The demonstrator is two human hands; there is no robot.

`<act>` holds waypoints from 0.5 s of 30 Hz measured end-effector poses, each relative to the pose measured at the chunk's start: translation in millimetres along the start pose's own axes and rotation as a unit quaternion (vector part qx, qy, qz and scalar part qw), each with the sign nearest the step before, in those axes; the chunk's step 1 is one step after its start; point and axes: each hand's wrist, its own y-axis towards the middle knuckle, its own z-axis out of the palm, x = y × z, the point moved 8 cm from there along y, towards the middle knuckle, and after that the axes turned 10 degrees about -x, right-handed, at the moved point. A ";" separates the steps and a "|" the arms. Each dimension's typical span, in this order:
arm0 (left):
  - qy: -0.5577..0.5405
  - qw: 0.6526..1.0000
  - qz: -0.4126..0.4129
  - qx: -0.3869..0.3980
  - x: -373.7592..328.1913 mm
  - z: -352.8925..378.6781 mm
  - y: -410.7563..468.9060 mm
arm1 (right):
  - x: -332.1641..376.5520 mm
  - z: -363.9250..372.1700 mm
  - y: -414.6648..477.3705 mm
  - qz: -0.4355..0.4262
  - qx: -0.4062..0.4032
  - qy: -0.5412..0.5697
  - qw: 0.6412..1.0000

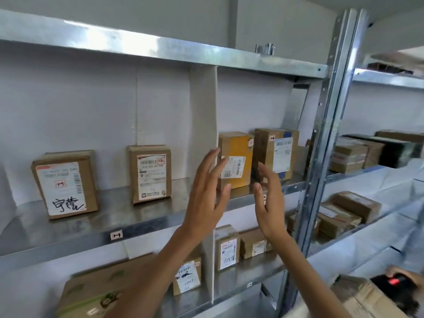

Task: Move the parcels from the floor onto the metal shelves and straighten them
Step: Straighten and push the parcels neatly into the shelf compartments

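A small cardboard parcel with yellow tape [238, 152] stands upright on the middle metal shelf [142, 216], just right of a white divider panel [203, 125]. My left hand [206, 193] and my right hand [268, 200] are raised in front of it, fingers straight and spread, holding nothing. A gap shows between each hand and the parcel. A taller brown parcel [275, 152] stands right beside it. Two labelled parcels [65, 183] [150, 173] stand upright further left on the same shelf.
The lower shelf [247, 278] carries several small parcels and a large box [96, 292] at the left. A steel upright [321, 157] separates a neighbouring rack with stacked parcels [348, 157]. Another person's hand holds a scanner [397, 281] over a box at the bottom right.
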 end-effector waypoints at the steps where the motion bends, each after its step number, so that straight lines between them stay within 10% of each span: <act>1: -0.006 1.000 0.007 -0.001 -4.4 12.5 1.3 | -7.7 -5.7 6.1 0.002 -0.003 0.001 1.000; 15: 0.128 0.973 -0.145 -0.123 76.4 148.3 16.4 | -145.9 46.0 79.3 0.028 0.160 0.037 0.986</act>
